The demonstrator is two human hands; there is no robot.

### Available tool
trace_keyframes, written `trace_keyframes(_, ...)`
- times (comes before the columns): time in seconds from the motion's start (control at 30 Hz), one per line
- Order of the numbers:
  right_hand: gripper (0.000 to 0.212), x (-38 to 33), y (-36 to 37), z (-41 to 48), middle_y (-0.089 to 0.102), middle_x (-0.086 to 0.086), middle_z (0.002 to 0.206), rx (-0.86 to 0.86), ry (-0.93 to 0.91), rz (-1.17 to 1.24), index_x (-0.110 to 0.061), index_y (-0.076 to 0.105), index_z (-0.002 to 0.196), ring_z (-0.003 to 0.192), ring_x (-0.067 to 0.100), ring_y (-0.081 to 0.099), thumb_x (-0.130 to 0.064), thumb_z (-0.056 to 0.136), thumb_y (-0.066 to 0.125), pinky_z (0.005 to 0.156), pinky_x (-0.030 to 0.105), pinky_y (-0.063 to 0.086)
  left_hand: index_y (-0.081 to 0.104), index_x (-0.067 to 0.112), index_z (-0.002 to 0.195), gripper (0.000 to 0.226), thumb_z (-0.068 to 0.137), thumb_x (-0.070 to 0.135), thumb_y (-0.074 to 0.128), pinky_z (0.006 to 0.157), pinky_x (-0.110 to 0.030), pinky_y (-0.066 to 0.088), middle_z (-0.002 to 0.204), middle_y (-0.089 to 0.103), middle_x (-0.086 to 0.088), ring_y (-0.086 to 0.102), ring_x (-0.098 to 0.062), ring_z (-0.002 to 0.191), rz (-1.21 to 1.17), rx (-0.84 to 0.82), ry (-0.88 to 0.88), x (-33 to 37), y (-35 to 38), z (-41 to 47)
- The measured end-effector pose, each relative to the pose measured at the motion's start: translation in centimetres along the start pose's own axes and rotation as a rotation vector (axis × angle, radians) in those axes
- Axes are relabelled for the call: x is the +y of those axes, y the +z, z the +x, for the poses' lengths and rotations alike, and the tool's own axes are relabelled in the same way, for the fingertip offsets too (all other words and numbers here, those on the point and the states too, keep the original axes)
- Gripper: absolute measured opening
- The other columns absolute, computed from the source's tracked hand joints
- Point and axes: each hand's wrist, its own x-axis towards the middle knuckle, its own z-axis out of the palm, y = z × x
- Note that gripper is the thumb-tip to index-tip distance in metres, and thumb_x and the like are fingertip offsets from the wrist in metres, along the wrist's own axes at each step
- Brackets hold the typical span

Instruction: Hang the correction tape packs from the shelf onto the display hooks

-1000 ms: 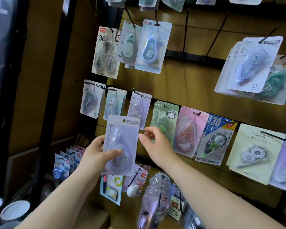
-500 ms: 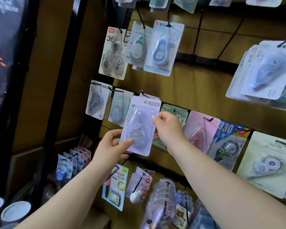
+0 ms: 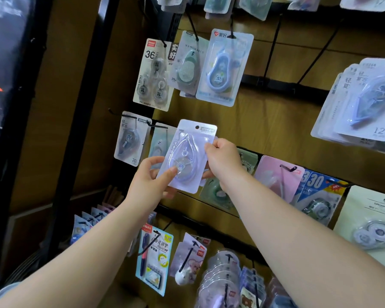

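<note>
Clearly midway: several packs [image 3: 222, 67] already hang from the display hooks [image 3: 287, 168], while one lilac correction tape pack [image 3: 187, 156] is held in front of the middle row, its hang hole [image 3: 197, 127] not yet on any hook. The left hand [image 3: 147, 183] has its grip clamped on the lower left corner. The right hand [image 3: 222, 161] pinches the right edge. The hook meant for it seems hidden behind the card. Threading remains, and I cannot tell how much shelf stock is left.
</note>
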Motion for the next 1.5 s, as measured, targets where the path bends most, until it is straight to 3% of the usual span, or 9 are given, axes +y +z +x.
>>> trace_keyframes(0.17, 0.020, 0.4, 0.6, -0.2, 0.057, 0.006, 0.102, 0.006, 0.017, -0.035, -0.011, 0.045, 0.080, 0.067, 0.025, 0.055, -0.015, 0.096, 0.034, 0.030, 0.014, 0.042, 0.040, 0.024, 0.112, 0.030, 0.087, 0.024, 0.056, 0.062, -0.026, 0.055, 0.088, 0.063, 0.001, 0.064, -0.017, 0.073, 0.009, -0.004, -0.014, -0.9, -0.2, 0.0)
trace_keyframes(0.27, 0.022, 0.3, 0.8, 0.1, 0.058, 0.010, 0.095, 0.013, -0.024, -0.028, -0.011, 0.047, 0.079, 0.075, 0.029, 0.056, -0.015, 0.096, 0.035, 0.031, 0.018, 0.042, 0.040, 0.026, 0.110, 0.028, 0.088, 0.025, 0.056, 0.051, -0.017, 0.053, 0.084, 0.063, 0.003, 0.062, -0.014, 0.066, 0.003, 0.017, -0.007, -1.0, -0.2, -0.1)
trace_keyframes(0.37, 0.029, 0.3, 1.1, 0.4, 0.056, 0.009, 0.089, 0.025, -0.033, -0.044, -0.016, 0.043, 0.067, 0.070, 0.030, 0.056, -0.014, 0.095, 0.035, 0.031, 0.017, 0.039, 0.039, 0.027, 0.111, 0.029, 0.087, 0.027, 0.056, 0.050, -0.017, 0.053, 0.085, 0.062, 0.004, 0.063, -0.014, 0.068, 0.010, 0.035, -0.001, -1.0, -0.3, 0.1)
trace_keyframes(0.63, 0.029, 1.0, 1.7, 0.8, 0.052, 0.013, 0.082, 0.062, -0.031, 0.008, -0.014, 0.037, 0.064, 0.070, 0.027, 0.051, -0.011, 0.092, 0.035, 0.030, 0.010, 0.034, 0.043, 0.026, 0.111, 0.029, 0.086, 0.027, 0.057, 0.045, -0.013, 0.051, 0.088, 0.062, 0.003, 0.061, -0.014, 0.068, 0.024, 0.060, 0.017, -0.8, -0.8, 0.1)
trace_keyframes(0.73, 0.030, 1.2, 1.8, 0.9, 0.049, 0.011, 0.075, 0.073, -0.020, 0.035, -0.014, 0.035, 0.062, 0.066, 0.025, 0.047, -0.011, 0.091, 0.036, 0.039, 0.015, 0.040, 0.044, 0.026, 0.111, 0.029, 0.086, 0.027, 0.059, 0.045, -0.015, 0.051, 0.085, 0.063, 0.003, 0.061, -0.013, 0.067, 0.026, 0.066, 0.031, -0.5, -0.9, 0.1)
trace_keyframes(0.87, 0.022, 1.1, 1.6, 0.6, 0.050, 0.006, 0.071, 0.031, 0.012, 0.104, -0.012, 0.042, 0.073, 0.060, 0.020, 0.048, -0.012, 0.093, 0.035, 0.031, 0.011, 0.036, 0.044, 0.025, 0.111, 0.030, 0.085, 0.026, 0.059, 0.048, -0.016, 0.053, 0.085, 0.064, 0.000, 0.062, -0.013, 0.065, 0.023, 0.059, 0.034, -0.4, -0.9, 0.0)
trace_keyframes(1.07, 0.033, 1.2, 1.3, 0.4, 0.043, 0.003, 0.062, 0.042, 0.019, 0.086, -0.015, 0.032, 0.060, 0.053, 0.019, 0.041, -0.011, 0.093, 0.035, 0.034, 0.015, 0.033, 0.042, 0.025, 0.110, 0.032, 0.084, 0.025, 0.059, 0.056, -0.023, 0.056, 0.087, 0.063, 0.001, 0.063, -0.015, 0.068, 0.042, 0.043, 0.024, -0.2, -0.5, -0.1)
trace_keyframes(1.3, 0.021, 1.6, 1.5, 1.0, 0.051, 0.008, 0.076, 0.044, 0.055, 0.078, -0.012, 0.041, 0.073, 0.062, 0.023, 0.049, -0.014, 0.094, 0.036, 0.028, 0.008, 0.032, 0.041, 0.024, 0.109, 0.029, 0.086, 0.024, 0.058, 0.055, -0.023, 0.055, 0.085, 0.061, 0.000, 0.061, -0.014, 0.062, 0.037, 0.042, -0.029, -0.6, -0.3, 0.3)
trace_keyframes(1.5, 0.036, 3.0, 1.7, 2.2, 0.038, 0.005, 0.059, 0.160, -0.011, -0.017, -0.015, 0.030, 0.057, 0.066, 0.027, 0.046, -0.012, 0.092, 0.040, 0.029, 0.011, 0.033, 0.046, 0.017, 0.113, 0.029, 0.087, 0.022, 0.058, 0.061, -0.025, 0.056, 0.087, 0.061, -0.006, 0.059, -0.015, 0.060, -0.005, 0.065, -0.128, -2.5, 0.8, 1.6)
